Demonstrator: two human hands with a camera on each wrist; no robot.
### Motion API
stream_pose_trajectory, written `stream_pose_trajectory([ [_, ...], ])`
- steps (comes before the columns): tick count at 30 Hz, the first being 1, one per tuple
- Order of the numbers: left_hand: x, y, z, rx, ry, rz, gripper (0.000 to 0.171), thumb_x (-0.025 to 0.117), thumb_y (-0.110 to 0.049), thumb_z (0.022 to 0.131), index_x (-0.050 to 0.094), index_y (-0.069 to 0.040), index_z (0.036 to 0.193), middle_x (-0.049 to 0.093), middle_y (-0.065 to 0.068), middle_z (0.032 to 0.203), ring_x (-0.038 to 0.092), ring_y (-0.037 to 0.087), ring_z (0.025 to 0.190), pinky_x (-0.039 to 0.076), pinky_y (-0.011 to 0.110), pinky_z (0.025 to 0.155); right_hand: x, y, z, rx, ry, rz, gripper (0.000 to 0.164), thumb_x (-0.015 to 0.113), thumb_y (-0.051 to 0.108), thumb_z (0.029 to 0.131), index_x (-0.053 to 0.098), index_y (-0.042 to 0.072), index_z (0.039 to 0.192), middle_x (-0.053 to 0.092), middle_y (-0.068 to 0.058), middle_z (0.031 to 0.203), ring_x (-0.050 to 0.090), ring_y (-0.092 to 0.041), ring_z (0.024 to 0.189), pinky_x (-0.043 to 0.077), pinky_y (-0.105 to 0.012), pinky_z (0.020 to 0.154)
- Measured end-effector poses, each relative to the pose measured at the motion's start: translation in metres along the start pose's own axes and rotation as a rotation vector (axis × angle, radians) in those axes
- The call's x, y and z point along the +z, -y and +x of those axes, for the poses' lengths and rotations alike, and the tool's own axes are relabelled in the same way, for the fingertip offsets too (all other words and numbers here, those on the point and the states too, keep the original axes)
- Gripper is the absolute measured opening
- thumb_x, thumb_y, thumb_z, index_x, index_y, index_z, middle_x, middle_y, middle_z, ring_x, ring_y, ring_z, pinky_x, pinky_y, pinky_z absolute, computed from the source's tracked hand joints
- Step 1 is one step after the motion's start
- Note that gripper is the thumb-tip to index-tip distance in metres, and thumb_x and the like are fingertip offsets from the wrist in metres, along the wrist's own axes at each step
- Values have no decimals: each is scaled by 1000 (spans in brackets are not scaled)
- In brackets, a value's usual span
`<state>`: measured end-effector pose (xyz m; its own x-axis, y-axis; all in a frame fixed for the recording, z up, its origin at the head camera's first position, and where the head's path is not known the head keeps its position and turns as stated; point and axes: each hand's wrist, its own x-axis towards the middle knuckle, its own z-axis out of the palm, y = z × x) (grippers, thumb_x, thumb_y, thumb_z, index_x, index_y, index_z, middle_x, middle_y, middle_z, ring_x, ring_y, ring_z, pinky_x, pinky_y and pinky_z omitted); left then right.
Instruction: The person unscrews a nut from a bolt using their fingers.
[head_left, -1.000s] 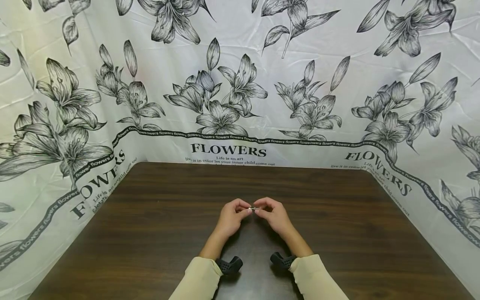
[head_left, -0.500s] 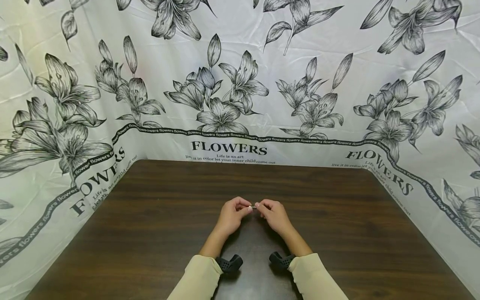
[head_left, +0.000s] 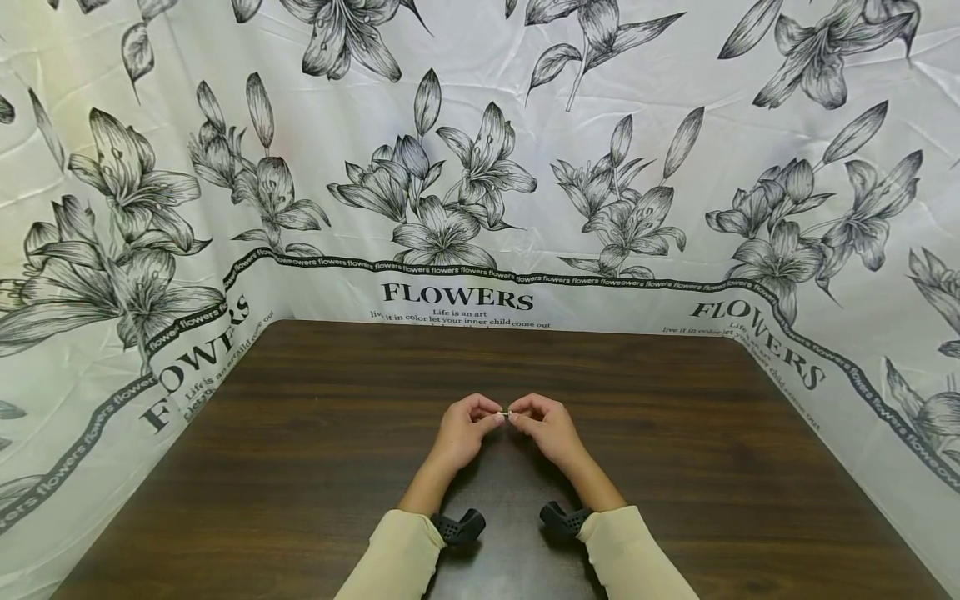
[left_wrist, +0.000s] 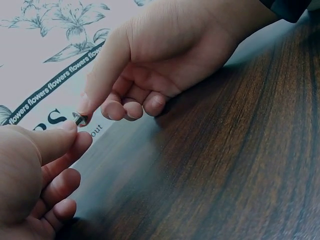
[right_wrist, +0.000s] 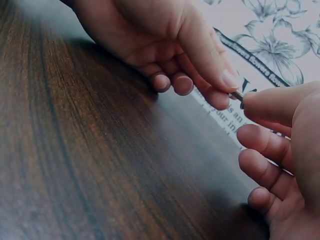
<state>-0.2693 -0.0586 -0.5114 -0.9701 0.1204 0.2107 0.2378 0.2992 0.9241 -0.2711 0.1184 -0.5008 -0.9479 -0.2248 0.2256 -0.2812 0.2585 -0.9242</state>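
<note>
A tiny silvery metal screw [head_left: 505, 414] spans the short gap between my two hands, above the middle of the table. My left hand [head_left: 461, 435] pinches one end of it between thumb and fingertip. From the other side, the thumb and forefinger of my right hand [head_left: 552, 433] pinch its opposite end. In the left wrist view, ridges like threads show on the bit of screw [left_wrist: 79, 119] between the fingertips. The right wrist view shows a thin length of the screw [right_wrist: 237, 95]; fingertips hide the rest. The other fingers of both hands are loosely curled.
A dark brown wood-grain table [head_left: 337, 475] lies under the hands. White cloth [head_left: 600, 308] printed with black flowers and lettering hangs along its back and sides. Black wrist mounts [head_left: 459, 529] sit at both cuffs of the cream sleeves [head_left: 397, 554].
The right thumb and fingertips shifted along the screw half a second ago and are now back in a similar pinch. My left hand has hardly moved. The head view has tilted slightly.
</note>
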Motion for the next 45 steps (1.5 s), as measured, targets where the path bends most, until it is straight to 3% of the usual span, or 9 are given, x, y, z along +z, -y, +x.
stream_pose_trajectory([
  [5, 0, 0, 0, -1, -1, -3, 6, 72, -9, 88, 69, -8, 93, 69, -1, 78, 60, 13, 73, 46, 33, 68, -3, 18, -6, -32, 37, 20, 17, 67, -4, 87, 64, -11, 102, 59, -17, 73, 52, -14, 64, 44, -26, 60],
  [13, 0, -1, -1, -2, 2, -4, 6, 71, -9, 89, 68, -8, 94, 70, -1, 80, 62, 13, 75, 47, 34, 69, 1, -13, 4, -21, -16, 37, 17, 68, 3, 89, 68, -2, 106, 59, -8, 72, 52, -14, 62, 43, -24, 56],
  [17, 0, 0, -1, -1, 2, -4, 6, 71, -9, 89, 68, -8, 94, 70, -1, 80, 62, 13, 75, 46, 32, 68, 4, -14, 5, -7, -28, -62, 12, 64, 14, 95, 71, 4, 98, 59, -2, 69, 54, -15, 63, 46, -26, 58],
  [21, 1, 0, 0, -6, 1, -4, 6, 71, -9, 88, 68, -8, 93, 70, 0, 79, 61, 12, 73, 45, 30, 65, 6, -13, 5, -12, -22, -225, 25, 58, 24, 99, 68, 10, 80, 57, 2, 64, 53, -13, 60, 44, -29, 59],
  [25, 1, 1, 0, -5, 0, -4, 7, 72, -10, 88, 68, -8, 93, 71, 0, 79, 59, 11, 71, 43, 28, 62, 6, -12, 4, -11, -25, -267, 35, 56, 25, 100, 61, 10, 69, 54, 2, 61, 50, -13, 57, 41, -30, 56],
  [30, 1, -1, -1, -8, 2, -10, 7, 72, -10, 88, 68, -7, 93, 71, 1, 80, 59, 11, 70, 43, 28, 61, 6, -13, 5, -1, -23, -230, 28, 59, 21, 98, 64, 8, 73, 56, 3, 63, 52, -13, 59, 43, -28, 57],
  [36, -1, -3, -1, -20, 3, -15, 6, 72, -10, 89, 69, -8, 94, 70, 0, 80, 59, 13, 71, 44, 30, 63, 4, -14, 5, -15, -11, -104, 12, 64, 13, 94, 69, 6, 87, 60, 1, 68, 54, -13, 63, 47, -28, 59],
  [43, -1, -3, -1, -12, 0, -14, 6, 72, -10, 88, 69, -8, 93, 70, 0, 79, 57, 13, 71, 45, 32, 65, -1, 21, -6, -33, 47, 19, 10, 64, -2, 91, 66, -8, 99, 60, -17, 75, 55, -21, 66, 50, -37, 63],
  [45, -1, -3, -1, -13, -1, -21, 5, 72, -10, 88, 69, -8, 93, 70, 0, 80, 58, 13, 71, 45, 32, 66, -2, 22, -6, -39, 48, 27, 12, 64, -2, 91, 66, -9, 100, 60, -17, 74, 55, -20, 65, 50, -36, 62],
])
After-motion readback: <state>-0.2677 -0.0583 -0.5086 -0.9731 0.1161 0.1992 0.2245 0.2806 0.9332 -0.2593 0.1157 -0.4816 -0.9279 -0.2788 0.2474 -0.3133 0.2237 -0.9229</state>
